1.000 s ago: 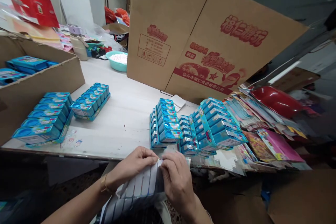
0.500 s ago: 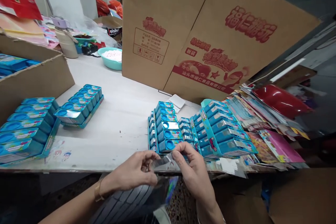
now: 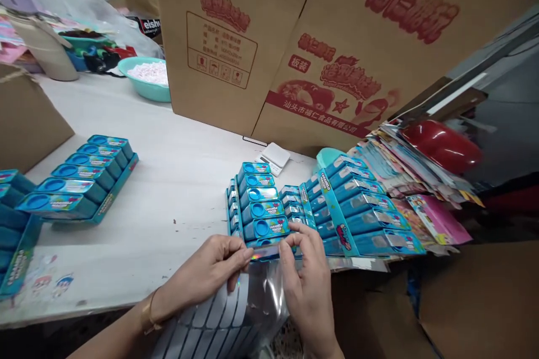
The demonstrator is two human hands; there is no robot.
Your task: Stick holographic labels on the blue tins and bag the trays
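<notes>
At the table's near edge, my left hand [image 3: 210, 275] and my right hand [image 3: 305, 280] pinch the two ends of a shiny holographic sticker strip [image 3: 265, 253]. They press it against the nearest blue candy box in a tray of blue boxes [image 3: 259, 207]. Below my hands, a sheet of sticker strips [image 3: 219, 320] rests toward my lap. Just to the right, more trays of blue boxes [image 3: 357, 207] lean in a stack.
A large printed cardboard carton [image 3: 295, 39] stands behind the trays, with a small white scale [image 3: 273, 157] at its foot. Further blue trays [image 3: 80, 179] lie at left. A teal bowl [image 3: 147, 76] sits at the back; colourful packets [image 3: 421, 179] pile up at right.
My hands peeled a strip off the sheet, lifted it and brought it forward onto the nearest blue box. The view shifted forward and to the right.
</notes>
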